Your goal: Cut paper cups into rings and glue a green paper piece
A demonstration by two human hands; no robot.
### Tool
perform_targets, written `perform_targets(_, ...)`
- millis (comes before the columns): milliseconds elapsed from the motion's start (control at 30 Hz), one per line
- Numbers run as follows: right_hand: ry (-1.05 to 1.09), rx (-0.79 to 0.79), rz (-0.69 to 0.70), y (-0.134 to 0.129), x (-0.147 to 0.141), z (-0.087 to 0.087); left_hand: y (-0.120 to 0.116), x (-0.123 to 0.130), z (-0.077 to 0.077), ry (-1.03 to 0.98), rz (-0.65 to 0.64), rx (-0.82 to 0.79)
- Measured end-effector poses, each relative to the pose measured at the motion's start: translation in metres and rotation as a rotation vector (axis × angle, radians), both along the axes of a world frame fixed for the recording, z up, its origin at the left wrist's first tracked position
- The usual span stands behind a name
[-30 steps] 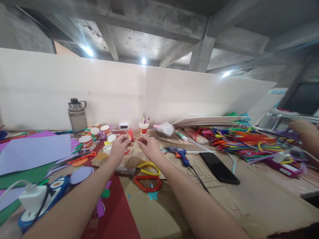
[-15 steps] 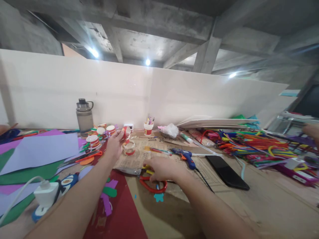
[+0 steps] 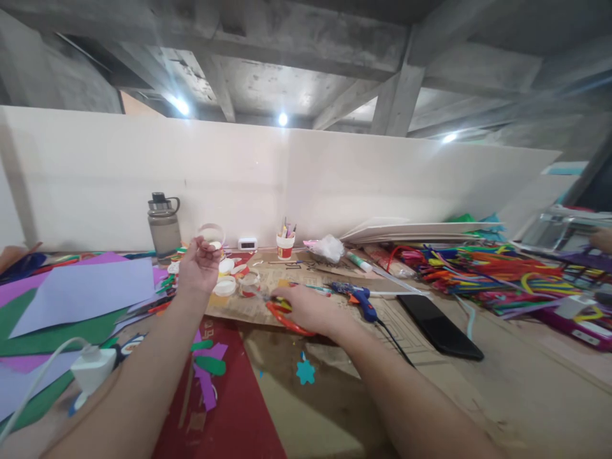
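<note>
My left hand [image 3: 199, 264] is raised over the back left of the table, its fingers pinched on a thin pale ring [image 3: 211, 228] that looks like a strip cut from a paper cup. Under and beside it lie white round cup pieces [image 3: 224, 286] and a red-and-white cup ring [image 3: 250, 284]. My right hand [image 3: 308, 309] is closed on red-handled scissors [image 3: 289, 320], held low over the brown paper; their blades are blurred and point toward the cup ring. A turquoise paper flower [image 3: 305, 370] lies in front of that hand.
Right of my hands are a blue glue gun [image 3: 366, 303], a black phone [image 3: 437, 325] and a heap of pipe cleaners [image 3: 492, 274]. On the left are paper sheets [image 3: 86, 293], a bottle [image 3: 164, 226] and a white plug [image 3: 93, 370]. Another person's hand [image 3: 601, 241] shows at the right edge.
My left hand has moved left and now holds the pale ring instead of a red cup piece. The scissors in my right hand have lifted and swung away from me.
</note>
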State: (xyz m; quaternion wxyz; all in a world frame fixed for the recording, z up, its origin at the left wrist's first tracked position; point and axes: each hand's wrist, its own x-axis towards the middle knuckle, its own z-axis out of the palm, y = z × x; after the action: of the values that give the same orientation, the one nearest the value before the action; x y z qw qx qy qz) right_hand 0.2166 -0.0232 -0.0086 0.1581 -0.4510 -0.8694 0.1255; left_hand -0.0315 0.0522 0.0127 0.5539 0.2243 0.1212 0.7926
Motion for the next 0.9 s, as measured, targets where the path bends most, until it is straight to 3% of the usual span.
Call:
perform_targets(133, 0.496, -0.022, -0.117, 0.020, 0.000, -0.010, -0.003, 0.011, -0.004, -0.052, 0.018, -0.038)
perform_targets(267, 1.104, -0.240, -0.100, 0.029, -0.008, -0.017, -0.014, 0.055, -0.021, 0.119, -0.025, -0.136)
perform_targets(367, 1.401, -0.264, -0.114, 0.030, -0.012, -0.017, -0.027, 0.087, -0.030, 0.264, -0.096, -0.045)
perform_targets(600, 1.608, -0.287, -0.160, 0.039, -0.012, -0.016, -0.049, 0.109, -0.030, 0.412, -0.214, 0.155)
perform_targets(800, 1.488, -0.224, -0.205, 0.036, -0.014, -0.019, -0.057, 0.117, -0.035, 0.491, -0.302, 0.182)
perform_targets(900, 1.459, -0.219, -0.237, 0.036, -0.013, -0.021, -0.054, 0.116, -0.038, 0.513, -0.271, 0.176)
